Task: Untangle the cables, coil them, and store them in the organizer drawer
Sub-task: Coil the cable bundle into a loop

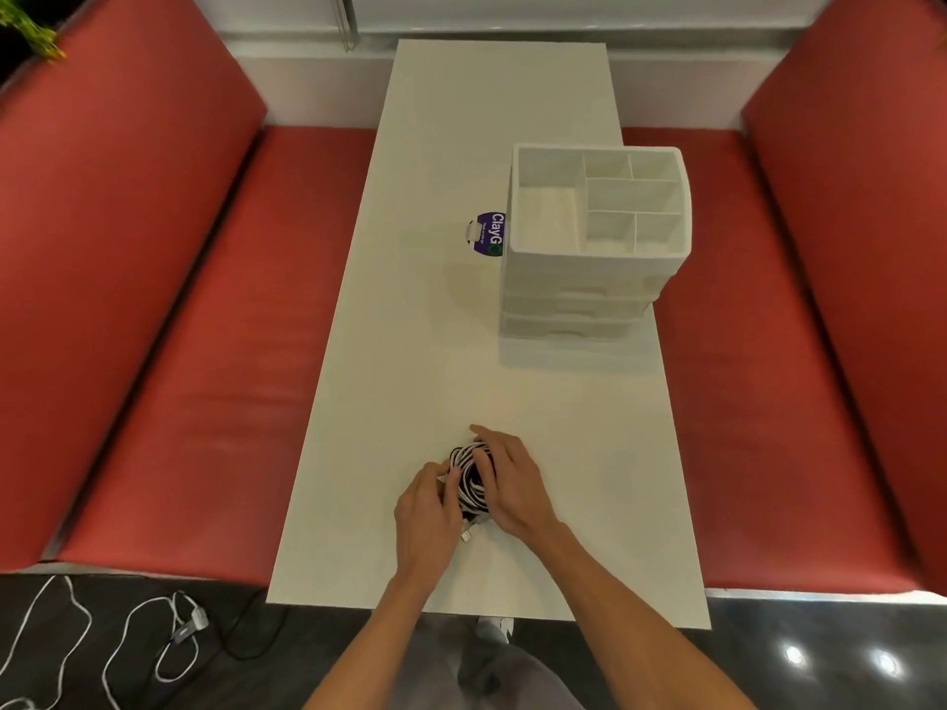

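A tangled bundle of black and white cables [469, 484] lies on the white table [461, 310] near its front edge. My left hand [425, 509] grips the bundle from the left, fingers curled into it. From the right, my right hand [507, 484] covers the bundle, with fingers bent over its top. A white plug end sticks out below the bundle. The white organizer [589, 258] stands at the table's right side, farther back, with open top compartments and shut drawers facing me.
A purple ClayGo tag [489, 233] lies just left of the organizer. Red benches [205, 351] run along both sides of the table. White and black cables [153, 638] trail on the dark floor at the lower left.
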`<state>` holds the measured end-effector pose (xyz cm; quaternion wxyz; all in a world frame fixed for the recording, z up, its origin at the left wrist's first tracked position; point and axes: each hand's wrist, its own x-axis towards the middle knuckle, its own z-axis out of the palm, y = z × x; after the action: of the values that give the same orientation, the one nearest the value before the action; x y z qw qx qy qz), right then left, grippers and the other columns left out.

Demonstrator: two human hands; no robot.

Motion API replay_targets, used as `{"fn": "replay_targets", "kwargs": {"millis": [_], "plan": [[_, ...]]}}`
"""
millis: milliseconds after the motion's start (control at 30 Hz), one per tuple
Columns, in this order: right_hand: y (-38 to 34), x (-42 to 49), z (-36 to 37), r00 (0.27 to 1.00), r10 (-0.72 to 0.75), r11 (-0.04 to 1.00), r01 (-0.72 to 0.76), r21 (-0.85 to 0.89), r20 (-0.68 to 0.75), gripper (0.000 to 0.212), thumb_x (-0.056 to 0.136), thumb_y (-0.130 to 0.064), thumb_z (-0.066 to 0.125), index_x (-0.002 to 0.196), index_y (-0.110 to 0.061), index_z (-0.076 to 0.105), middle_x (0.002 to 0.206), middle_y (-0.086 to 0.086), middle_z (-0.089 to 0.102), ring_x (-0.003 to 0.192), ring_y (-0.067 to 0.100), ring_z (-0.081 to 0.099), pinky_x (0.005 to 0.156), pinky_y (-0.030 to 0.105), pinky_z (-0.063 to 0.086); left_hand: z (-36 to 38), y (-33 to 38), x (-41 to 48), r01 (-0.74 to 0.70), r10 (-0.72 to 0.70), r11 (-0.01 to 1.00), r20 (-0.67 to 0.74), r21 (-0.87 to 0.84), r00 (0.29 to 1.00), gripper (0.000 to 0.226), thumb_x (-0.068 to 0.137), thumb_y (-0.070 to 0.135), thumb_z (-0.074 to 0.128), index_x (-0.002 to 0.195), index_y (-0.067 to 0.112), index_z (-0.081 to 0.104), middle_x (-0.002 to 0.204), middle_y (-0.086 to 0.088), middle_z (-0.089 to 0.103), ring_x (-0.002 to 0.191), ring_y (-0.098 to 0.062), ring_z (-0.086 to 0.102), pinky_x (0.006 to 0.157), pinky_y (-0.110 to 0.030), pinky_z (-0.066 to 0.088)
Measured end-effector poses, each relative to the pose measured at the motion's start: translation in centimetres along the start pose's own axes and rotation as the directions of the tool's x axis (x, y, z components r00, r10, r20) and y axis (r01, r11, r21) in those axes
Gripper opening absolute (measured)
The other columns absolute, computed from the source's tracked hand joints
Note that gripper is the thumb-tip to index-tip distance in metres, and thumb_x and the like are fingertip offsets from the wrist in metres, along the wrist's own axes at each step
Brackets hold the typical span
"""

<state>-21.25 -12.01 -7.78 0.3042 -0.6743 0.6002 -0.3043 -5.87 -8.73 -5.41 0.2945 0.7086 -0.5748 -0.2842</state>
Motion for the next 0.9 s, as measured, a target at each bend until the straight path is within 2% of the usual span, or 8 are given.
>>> {"fn": "replay_targets", "kwargs": {"millis": [133,200,267,400,500,567,767,900], "plan": [[-0.7,-0.2,0.9,0.991,0.117,0.99,-0.112,0.083,-0.06,0.023,0.116,-0.027,0.045,0.132,-0.019,0.059,0.128,-0.006,0.065,0.117,0.014,0.056,0.104,0.036,0.049,-0.5,0.6,0.6,0.096,-0.098,0.993,-0.031,-0.074,0.995,0.013,0.105,0.028,0.066,0.101,0.017,0.073,0.072,0.015,0.068,0.066,-0.001,0.067,0.065,-0.037,0.06],[-0.6,-0.4,1.2,0.993,0.078,0.996,-0.073,0.061,-0.084,0.024,0.115,-0.023,0.047,0.131,-0.013,0.062,0.135,0.001,0.063,0.123,0.016,0.056,0.109,0.036,0.049,-0.9,0.7,1.0,0.113,-0.114,0.989,-0.006,-0.094,0.993,0.013,0.103,0.03,0.069,0.113,0.023,0.073,0.072,0.014,0.07,0.067,-0.002,0.069,0.067,-0.036,0.061],[-0.5,-0.4,0.8,0.996,0.047,0.997,-0.043,0.061,-0.072,0.025,0.115,-0.02,0.048,0.132,-0.01,0.064,0.148,0.003,0.053,0.134,0.014,0.053,0.117,0.026,0.043,-1.6,0.8,1.3,0.113,-0.11,0.991,0.047,-0.072,0.993,0.027,0.102,0.036,0.069,0.129,0.035,0.07,0.073,0.012,0.072,0.068,-0.005,0.069,0.071,-0.034,0.06],[-1.0,-2.2,0.0,0.996,0.074,0.997,-0.076,-0.033,-0.047,0.045,0.118,-0.041,0.034,0.151,-0.025,0.059,0.159,-0.01,0.049,0.146,0.005,0.045,0.124,0.022,0.033,-2.7,0.7,1.4,0.076,-0.074,0.997,0.134,-0.01,0.988,0.029,0.102,0.035,0.069,0.131,0.034,0.075,0.095,0.006,0.079,0.08,-0.004,0.07,0.081,-0.032,0.061],[-1.7,-4.8,-0.4,0.98,0.193,0.976,-0.187,0.109,-0.05,0.049,0.119,-0.039,0.03,0.165,-0.029,0.041,0.166,-0.023,0.038,0.152,-0.012,0.03,0.126,0.012,0.021,-3.3,0.4,0.6,0.07,-0.078,0.996,0.178,0.051,0.981,0.031,0.102,0.04,0.068,0.131,0.032,0.073,0.111,0.007,0.075,0.095,-0.006,0.064,0.086,-0.024,0.048],[-2.1,-6.0,-0.2,0.947,0.3,0.943,-0.276,0.184,-0.118,0.047,0.118,-0.034,0.032,0.164,-0.028,0.041,0.164,-0.022,0.04,0.147,-0.019,0.031,0.124,0.01,0.024,-3.7,0.3,-0.1,0.084,-0.095,0.995,0.207,0.062,0.974,0.031,0.101,0.042,0.068,0.129,0.03,0.072,0.108,0.007,0.074,0.097,-0.008,0.064,0.083,-0.024,0.044],[-2.2,-6.0,1.0,0.937,0.307,0.948,-0.286,0.137,-0.168,0.041,0.118,-0.019,0.039,0.157,-0.019,0.053,0.158,-0.006,0.056,0.144,0.006,0.051,0.125,0.03,0.039,-5.1,0.4,-0.6,0.05,-0.107,0.981,0.309,0.187,0.945,0.035,0.1,0.061,0.06,0.126,0.037,0.062,0.1,0.014,0.071,0.089,-0.01,0.066,0.072,-0.031,0.05],[-3.4,-5.6,0.0,0.929,0.329,0.943,-0.315,0.104,-0.171,0.043,0.118,-0.025,0.04,0.159,-0.018,0.05,0.161,-0.005,0.053,0.142,0.003,0.048,0.119,0.008,0.028,-5.4,0.1,0.3,0.074,-0.097,0.994,0.345,0.078,0.934,0.045,0.096,0.056,0.068,0.129,0.026,0.066,0.116,0.005,0.07,0.099,-0.013,0.069,0.09,-0.036,0.057]]}}
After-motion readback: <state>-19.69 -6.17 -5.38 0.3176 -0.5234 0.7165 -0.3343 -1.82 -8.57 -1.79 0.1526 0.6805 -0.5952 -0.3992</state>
